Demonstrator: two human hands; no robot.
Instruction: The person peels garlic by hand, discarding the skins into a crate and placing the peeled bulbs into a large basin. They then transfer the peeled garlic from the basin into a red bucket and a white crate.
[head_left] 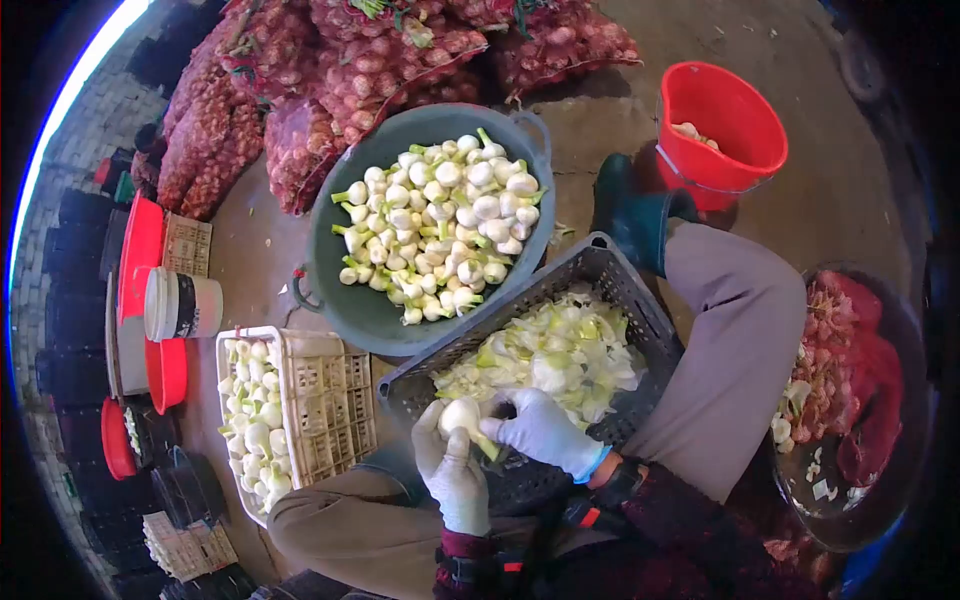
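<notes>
A smooth white onion (460,418) with a short green stem is held between my gloved hands. My left hand (452,468) wraps its fingers and thumb round the lower left of the bulb. My right hand (545,432) is closed at the bulb's right side, by the stem; a small dark thing shows at its fingers, but I cannot make out what it is. Below and beyond the hands, a dark plastic crate (650,318) contains pale green-white peelings (550,365). Behind it, a large grey-green tub (345,325) is heaped with white onions (440,215).
A white crate (330,400) of similar bulbs stands at left, beside a white bucket (185,305). Red mesh sacks (370,60) lie behind the tub. A red bucket (720,130) stands far right. A dark basin (840,525) holding reddish bulbs sits right of my leg.
</notes>
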